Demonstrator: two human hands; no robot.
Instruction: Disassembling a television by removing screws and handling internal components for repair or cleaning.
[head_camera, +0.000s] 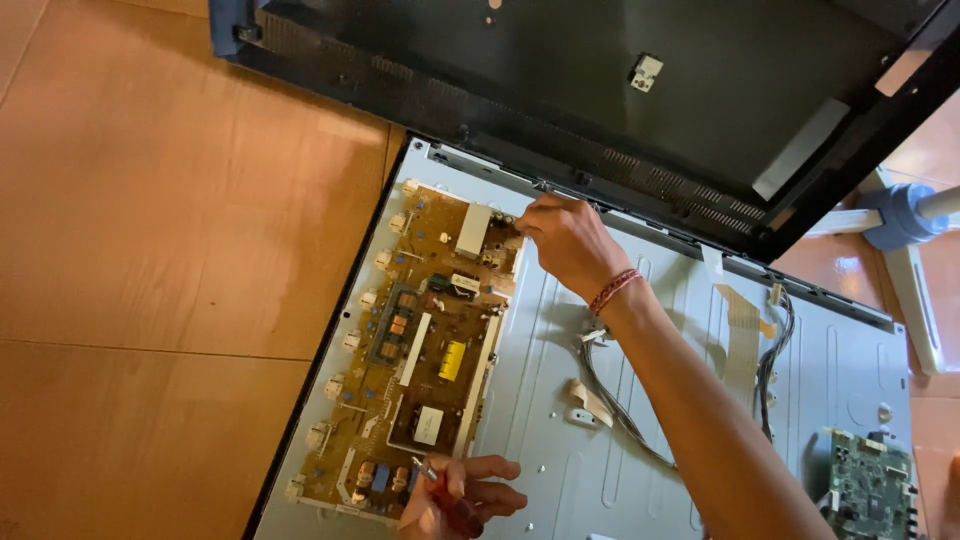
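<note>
My right hand (565, 240) pinches a connector at the brown circuit board (420, 340) edge; left hand (455, 495) grips a red-handled screwdriver (450, 505). Yanking crookedly could tear the connector.

The left hand (455, 495) is cut off by the bottom edge, and the red-handled tool (452, 508) in it shows only partly. The right hand (563, 240) hides the fingertips and whatever they touch at the brown rectangular circuit board (420, 340). The green circuit board (868, 490) and black plastic rear cover (600, 90) run out of view.
</note>
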